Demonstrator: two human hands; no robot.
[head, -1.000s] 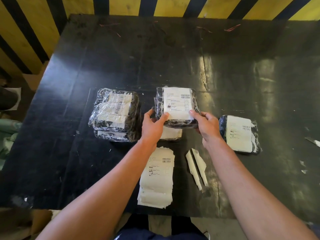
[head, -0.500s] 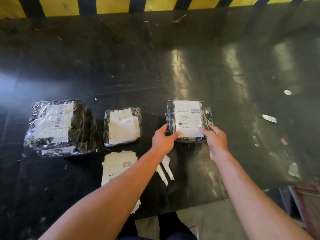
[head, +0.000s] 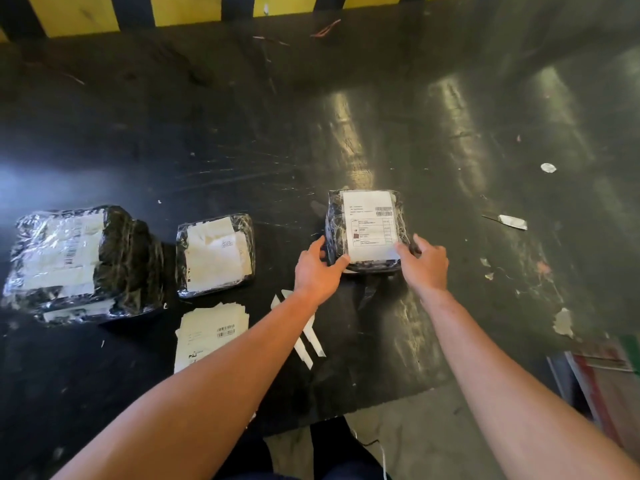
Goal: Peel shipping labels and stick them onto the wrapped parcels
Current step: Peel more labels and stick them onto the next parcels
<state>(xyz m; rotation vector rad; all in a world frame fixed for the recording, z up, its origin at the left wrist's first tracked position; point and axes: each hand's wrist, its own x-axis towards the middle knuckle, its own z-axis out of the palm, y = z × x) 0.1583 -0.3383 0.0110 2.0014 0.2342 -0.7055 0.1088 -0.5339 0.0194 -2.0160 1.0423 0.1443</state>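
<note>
At three o'clock of the loose labels (head: 207, 336), you've just set the labelled parcel (head: 367, 230) down, left hand (head: 317, 268) and right hand (head: 425, 263) grasping its near corners; next parcel's due.

Black table (head: 242, 133); yellow-and-black striped wall (head: 173, 8)

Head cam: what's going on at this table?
A person is labelling wrapped parcels on a black table. Both hands grip the near corners of one labelled parcel, the left hand on its left and the right hand on its right. Another parcel and a stack of parcels lie to the left. A pile of labels and two backing strips lie nearer the person.
</note>
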